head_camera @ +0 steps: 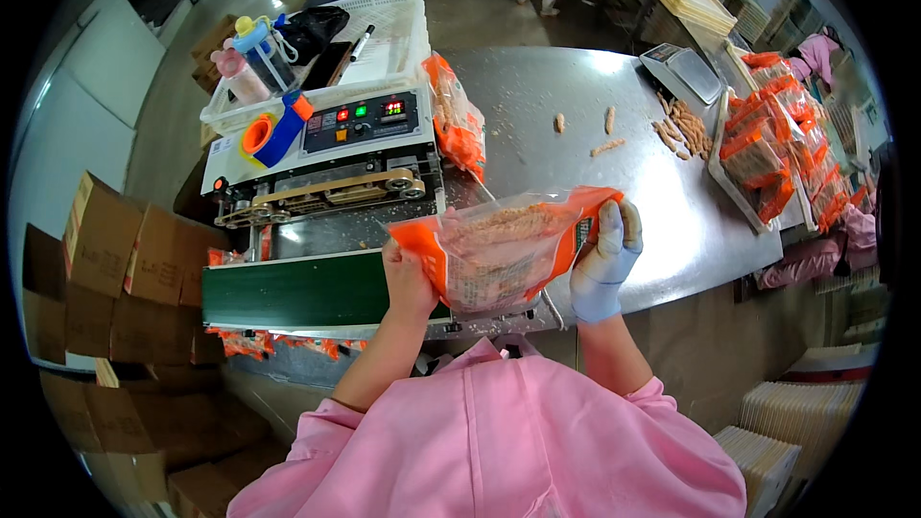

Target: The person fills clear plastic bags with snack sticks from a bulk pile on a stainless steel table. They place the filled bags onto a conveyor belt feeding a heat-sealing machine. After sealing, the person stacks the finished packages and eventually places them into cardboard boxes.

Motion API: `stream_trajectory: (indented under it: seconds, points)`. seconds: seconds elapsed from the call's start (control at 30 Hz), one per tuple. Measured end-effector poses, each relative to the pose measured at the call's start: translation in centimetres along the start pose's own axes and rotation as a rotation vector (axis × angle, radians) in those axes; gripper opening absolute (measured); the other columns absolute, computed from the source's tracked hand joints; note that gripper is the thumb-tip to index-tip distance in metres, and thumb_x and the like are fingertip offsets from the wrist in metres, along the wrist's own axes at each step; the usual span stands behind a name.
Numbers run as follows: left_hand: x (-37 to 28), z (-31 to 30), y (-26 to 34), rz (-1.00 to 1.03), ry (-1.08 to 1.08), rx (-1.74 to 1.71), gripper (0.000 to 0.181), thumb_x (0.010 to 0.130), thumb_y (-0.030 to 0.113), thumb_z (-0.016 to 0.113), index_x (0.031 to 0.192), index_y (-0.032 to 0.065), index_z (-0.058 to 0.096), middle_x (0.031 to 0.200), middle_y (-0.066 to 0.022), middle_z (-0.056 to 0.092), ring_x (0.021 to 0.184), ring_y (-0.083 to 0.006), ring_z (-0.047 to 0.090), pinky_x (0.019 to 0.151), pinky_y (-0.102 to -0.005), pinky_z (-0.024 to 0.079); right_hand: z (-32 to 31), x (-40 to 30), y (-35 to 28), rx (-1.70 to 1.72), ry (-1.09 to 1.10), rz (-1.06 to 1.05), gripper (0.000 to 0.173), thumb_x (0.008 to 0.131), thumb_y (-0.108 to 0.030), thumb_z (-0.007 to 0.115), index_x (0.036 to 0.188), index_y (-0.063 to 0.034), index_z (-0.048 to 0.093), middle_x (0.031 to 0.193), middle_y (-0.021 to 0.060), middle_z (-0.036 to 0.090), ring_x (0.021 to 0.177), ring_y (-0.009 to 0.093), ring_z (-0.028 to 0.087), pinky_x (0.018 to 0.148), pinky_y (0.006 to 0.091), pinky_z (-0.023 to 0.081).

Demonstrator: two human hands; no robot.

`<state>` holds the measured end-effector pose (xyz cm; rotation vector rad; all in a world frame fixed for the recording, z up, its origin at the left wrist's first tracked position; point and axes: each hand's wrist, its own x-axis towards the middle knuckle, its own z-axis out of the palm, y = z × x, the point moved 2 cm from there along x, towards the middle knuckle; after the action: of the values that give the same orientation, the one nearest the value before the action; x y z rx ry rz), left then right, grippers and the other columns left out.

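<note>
An orange-and-clear plastic food bag [504, 252] with breaded pieces inside is stretched between my hands above the table's front edge. My bare left hand [409, 277] pinches its left end. My right hand [608, 259], in a whitish glove, grips the right end near the corner. Left of the bag stands a band sealing machine [316, 194] with lit displays on its panel and a green conveyor belt [295, 291] along its front. Another filled bag [457, 119] leans against the machine's right end.
Loose breaded sticks [683, 131] lie by a digital scale [680, 74] on the metal table [532, 86]. Trays of filled bags [763, 144] stand at right. A white crate [388, 21] with bottles sits behind the machine; cardboard boxes [155, 252] are stacked left. Other people in pink work farther off.
</note>
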<state>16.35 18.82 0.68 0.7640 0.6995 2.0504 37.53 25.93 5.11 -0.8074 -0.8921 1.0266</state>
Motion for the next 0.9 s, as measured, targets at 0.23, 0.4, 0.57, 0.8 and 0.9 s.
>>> stream_trajectory:
  seconds: [0.23,0.4,0.57,0.8,0.9]
  points:
    - [-1.4,0.4,1.5,-0.293,0.286,-0.117,0.035,0.098,0.036,0.049,0.107,0.0039,0.059,0.096,-0.0098,0.067,0.085,-0.0182,0.066,0.076,-0.0301,0.053,-0.9,-0.7,-2.8,-0.503,-0.067,-0.379,0.017,0.092,-0.011,0.056,0.094,0.0037,0.064,0.08,0.0048,0.064,0.07,0.01,0.054,0.065,0.0234,0.045]
    - [1.6,-2.8,-3.7,-0.379,0.42,0.363,0.034,0.098,0.034,0.052,0.091,0.0028,0.064,0.08,-0.0031,0.064,0.069,-0.0078,0.055,0.063,-0.0218,0.043,-0.5,1.9,1.3,-0.527,-0.045,-0.054,0.014,0.091,-0.011,0.061,0.09,0.0018,0.067,0.07,-0.0019,0.056,0.064,0.005,0.046,0.058,0.0209,0.04]
    - [3.5,-7.9,-9.4,-0.463,0.431,0.422,0.035,0.094,0.033,0.058,0.086,0.0,0.065,0.079,-0.0021,0.063,0.069,-0.0093,0.053,0.064,-0.025,0.043,-2.9,4.4,11.2,-0.518,0.055,0.164,0.014,0.086,-0.012,0.064,0.085,0.0013,0.068,0.067,-0.0001,0.058,0.06,0.007,0.047,0.054,0.0242,0.04]
    - [6.0,-14.0,-8.0,-0.401,0.432,0.71,0.041,0.093,0.034,0.059,0.095,-0.0062,0.065,0.09,-0.0103,0.069,0.078,-0.0165,0.062,0.073,-0.0291,0.047,-0.8,4.2,17.9,-0.518,-0.037,0.285,0.016,0.085,-0.015,0.064,0.082,0.0001,0.068,0.067,0.0005,0.06,0.062,0.008,0.049,0.055,0.0261,0.042]
    - [6.4,-16.1,-6.2,-0.374,0.468,0.847,0.045,0.092,0.037,0.059,0.097,-0.0074,0.065,0.091,-0.0122,0.069,0.078,-0.0183,0.063,0.073,-0.03,0.048,1.0,3.7,19.0,-0.494,-0.144,0.319,0.017,0.087,-0.015,0.063,0.08,-0.0006,0.067,0.066,-0.0007,0.058,0.06,0.007,0.049,0.054,0.0255,0.042]
